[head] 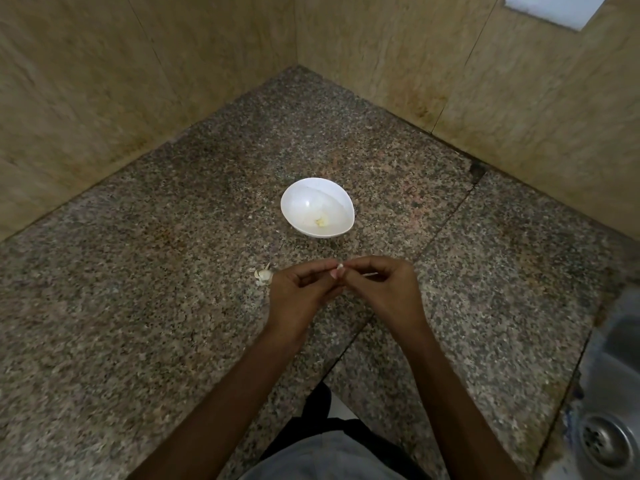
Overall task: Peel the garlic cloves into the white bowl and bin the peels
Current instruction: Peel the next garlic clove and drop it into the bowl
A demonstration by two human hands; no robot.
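Pinching a small garlic clove point(339, 269) between them, your fingertips meet in front of you. The left hand point(301, 289) curls its thumb and forefinger round the clove from one side. The right hand point(384, 285) nips it from the other, with the rest of its fingers folded in. A thin pale sliver point(369, 274) shows under your right fingers, possibly a strip of peel, though it is too small to be sure. Just beside your left hand, on the speckled granite counter point(156, 289), lies a little heap of loose garlic point(262, 274). Beyond your hands and apart from them stands the white bowl point(298, 199), upright, with one yellowish peeled piece point(320, 222) lying in its bottom. The counter runs back into a corner of beige tiled walls point(104, 81), and a steel sink point(620, 358) with its drain point(606, 441) sits at your right edge.
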